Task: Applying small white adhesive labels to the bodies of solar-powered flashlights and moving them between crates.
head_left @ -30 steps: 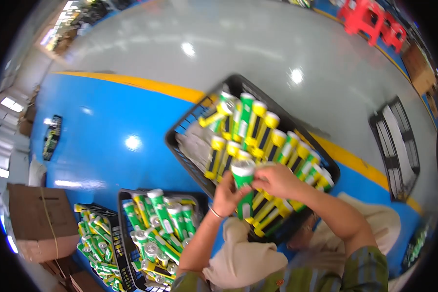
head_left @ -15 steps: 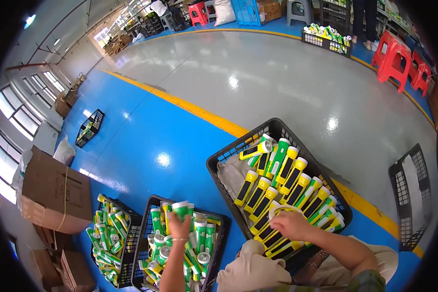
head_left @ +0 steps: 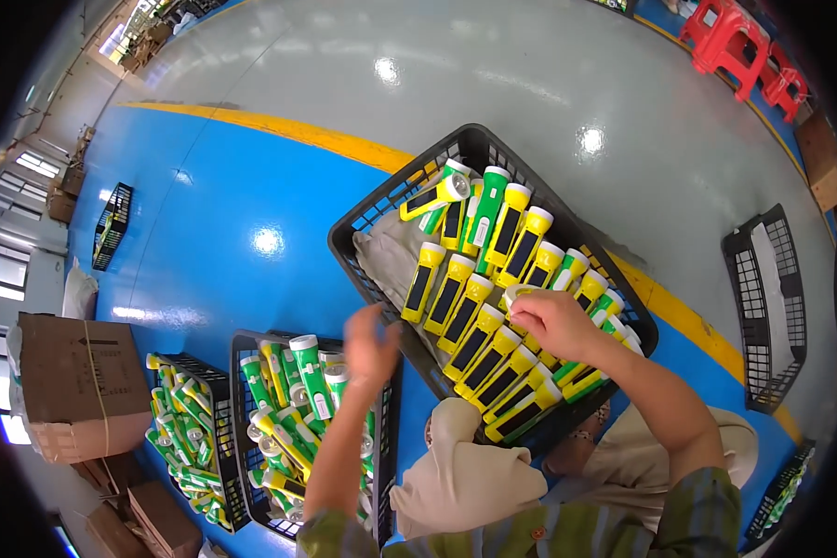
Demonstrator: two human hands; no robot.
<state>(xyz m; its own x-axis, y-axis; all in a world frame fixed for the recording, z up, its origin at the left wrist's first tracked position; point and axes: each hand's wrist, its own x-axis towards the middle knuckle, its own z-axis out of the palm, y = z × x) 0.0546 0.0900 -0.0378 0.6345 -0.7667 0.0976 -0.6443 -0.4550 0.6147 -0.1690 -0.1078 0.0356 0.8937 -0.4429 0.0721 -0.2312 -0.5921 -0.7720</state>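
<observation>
My right hand [head_left: 563, 324] is closed on a pale cream ring-shaped roll [head_left: 519, 293], above the flashlights in the large black crate [head_left: 493, 139]. Yellow flashlights [head_left: 475, 337] with dark panels lie there in slanting rows, mixed with green flashlights [head_left: 485, 209]. Close to that crate's near left edge is my left hand [head_left: 372, 346], its fingers smeared by motion; no held thing shows in it. Left of this hand, a second black crate [head_left: 242, 346] holds jumbled green and yellow flashlights, with a green flashlight [head_left: 312, 377] sticking up out of it.
Another black crate [head_left: 221, 418] of flashlights stands further left, beside a brown carton [head_left: 88, 386]. A grey cloth [head_left: 395, 256] lines part of the large crate. An upright black crate [head_left: 767, 307] is at right. Red stools [head_left: 727, 42] stand far right.
My left hand has moved right and up, off the second crate toward the large one. My right hand still holds the roll over the large crate. The view has tilted downward.
</observation>
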